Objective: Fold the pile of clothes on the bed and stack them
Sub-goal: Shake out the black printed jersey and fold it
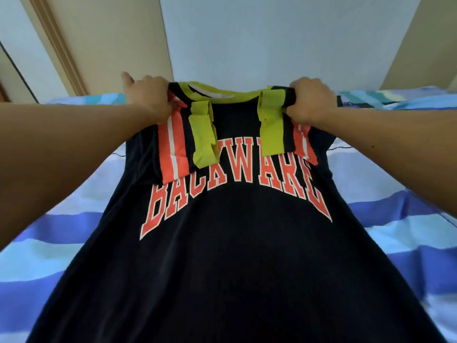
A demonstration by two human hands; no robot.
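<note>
In the head view, a dark shirt with orange block lettering is held up over the bed, which has a blue striped cover. The left hand grips the shirt's left shoulder with curled fingers, and the right hand is bunched round the right shoulder in the same way. Both are at about the same height and reach, so neither is nearer the work. The shirt's long axis runs from the collar at the far end, between the hands, down toward the person, and the hem drops out of sight at the near edge. The orange-striped sleeves hang folded over the front, and two yellow-green straps dangle from the collar. Because the body of the shirt lies on the near side of both hands, the next move is probably to lower it flat on the bed or bring the shoulders down toward the hem. A stack of folded clothes is not visible.
</note>
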